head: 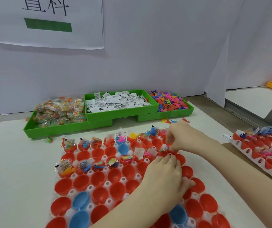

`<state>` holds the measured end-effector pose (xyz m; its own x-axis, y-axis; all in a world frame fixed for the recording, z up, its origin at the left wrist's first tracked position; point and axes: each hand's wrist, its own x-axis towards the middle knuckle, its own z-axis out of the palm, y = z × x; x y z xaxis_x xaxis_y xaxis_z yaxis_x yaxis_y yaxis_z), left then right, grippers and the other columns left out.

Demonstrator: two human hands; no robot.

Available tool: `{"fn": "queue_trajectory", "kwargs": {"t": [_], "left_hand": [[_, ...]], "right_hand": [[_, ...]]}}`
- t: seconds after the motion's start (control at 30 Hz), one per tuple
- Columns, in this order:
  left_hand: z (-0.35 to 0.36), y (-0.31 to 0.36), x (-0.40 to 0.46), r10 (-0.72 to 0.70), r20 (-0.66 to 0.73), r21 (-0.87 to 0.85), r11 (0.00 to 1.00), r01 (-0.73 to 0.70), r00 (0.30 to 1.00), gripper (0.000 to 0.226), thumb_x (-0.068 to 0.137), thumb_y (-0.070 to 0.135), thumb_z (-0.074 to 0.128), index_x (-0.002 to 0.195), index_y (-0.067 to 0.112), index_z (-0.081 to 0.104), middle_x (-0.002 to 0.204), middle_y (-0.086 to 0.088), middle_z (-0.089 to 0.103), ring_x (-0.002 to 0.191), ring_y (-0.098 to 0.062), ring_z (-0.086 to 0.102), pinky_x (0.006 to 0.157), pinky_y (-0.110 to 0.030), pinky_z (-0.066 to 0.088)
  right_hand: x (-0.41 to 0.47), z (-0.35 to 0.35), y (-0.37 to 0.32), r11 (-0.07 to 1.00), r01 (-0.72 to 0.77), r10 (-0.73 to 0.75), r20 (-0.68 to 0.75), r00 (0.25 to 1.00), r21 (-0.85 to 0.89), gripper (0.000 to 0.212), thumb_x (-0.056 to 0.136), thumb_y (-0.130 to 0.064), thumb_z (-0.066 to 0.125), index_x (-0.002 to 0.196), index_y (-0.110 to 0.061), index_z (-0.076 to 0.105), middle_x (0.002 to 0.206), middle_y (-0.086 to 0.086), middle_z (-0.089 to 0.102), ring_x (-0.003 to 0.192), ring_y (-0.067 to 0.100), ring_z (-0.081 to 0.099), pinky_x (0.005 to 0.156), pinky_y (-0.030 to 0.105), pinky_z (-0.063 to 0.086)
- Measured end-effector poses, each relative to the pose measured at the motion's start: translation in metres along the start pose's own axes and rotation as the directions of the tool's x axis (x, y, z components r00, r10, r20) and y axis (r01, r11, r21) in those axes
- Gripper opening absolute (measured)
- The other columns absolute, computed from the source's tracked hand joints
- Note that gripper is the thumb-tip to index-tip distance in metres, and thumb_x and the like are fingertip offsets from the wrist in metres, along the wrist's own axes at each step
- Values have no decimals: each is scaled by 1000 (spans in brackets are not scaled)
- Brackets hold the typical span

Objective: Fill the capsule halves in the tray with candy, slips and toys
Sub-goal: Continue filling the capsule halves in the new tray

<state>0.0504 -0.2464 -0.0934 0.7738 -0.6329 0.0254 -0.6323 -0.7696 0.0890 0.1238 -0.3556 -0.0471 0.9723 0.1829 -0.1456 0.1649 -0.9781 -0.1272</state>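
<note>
Reaching over the white tray of capsule halves, both hands work near its far right corner. The right hand has its fingers curled and drawn together, pinching a small clear candy packet that sits at a red capsule half in the tray's second row from the far edge. The left hand lies just nearer the person than the right hand, knuckles up, fingers bent down onto the tray; whether they hold anything I cannot tell, since the palm side is hidden.

Most capsule halves in the tray are red, with a few blue ones among them. Halves along the far row and the third row already carry candy, printed slips and small toys; those nearer the person hold nothing visible.

Beyond the tray, against the white wall, stand three green bins: the left one with candy packets, the middle one with white slips, the right one with bright toys. A few loose toys lie on the worktop between that bin and the tray. Right of the tray, a second tray holds filled red halves.
</note>
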Motion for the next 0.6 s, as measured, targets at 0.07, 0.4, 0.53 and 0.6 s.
{"fn": "queue_trajectory", "kwargs": {"t": [0.07, 0.4, 0.53, 0.6], "left_hand": [[-1, 0, -1, -6, 12, -27, 1000, 6, 1000, 66, 97, 50, 25, 145, 5, 25, 152, -11, 25, 141, -23, 20, 115, -34, 14], [-4, 2, 0, -43, 92, -100, 994, 53, 995, 68, 96, 52, 24, 148, 7, 17, 155, -9, 15, 143, -21, 13, 114, -34, 18], [-4, 2, 1, -51, 88, -107, 992, 60, 995, 68, 96, 52, 25, 146, 6, 21, 154, -10, 18, 142, -22, 17, 112, -35, 24], [-4, 1, 1, -49, 85, -109, 992, 58, 995, 68, 96, 52, 26, 146, 6, 23, 154, -10, 19, 142, -22, 17, 110, -36, 26]], "right_hand": [[0, -1, 4, 998, -12, 13, -18, 1000, 68, 15, 74, -8, 74, 86, -13, 67, 78, 0, 60, 70, 12, 58, 66, 22, 49], [-8, 6, 23, 954, 6, 8, -48, 999, 301, 14, 75, -3, 72, 85, -13, 71, 79, 1, 71, 66, 3, 64, 71, 18, 53], [-9, 11, 16, 961, 48, -19, -108, 994, 272, 4, 73, -14, 76, 74, -15, 73, 63, -8, 62, 58, -1, 58, 61, 13, 48], [-8, 9, 16, 969, 42, -18, -101, 995, 242, 4, 74, -13, 75, 78, -14, 74, 65, -6, 63, 60, -2, 57, 63, 13, 48]]}}
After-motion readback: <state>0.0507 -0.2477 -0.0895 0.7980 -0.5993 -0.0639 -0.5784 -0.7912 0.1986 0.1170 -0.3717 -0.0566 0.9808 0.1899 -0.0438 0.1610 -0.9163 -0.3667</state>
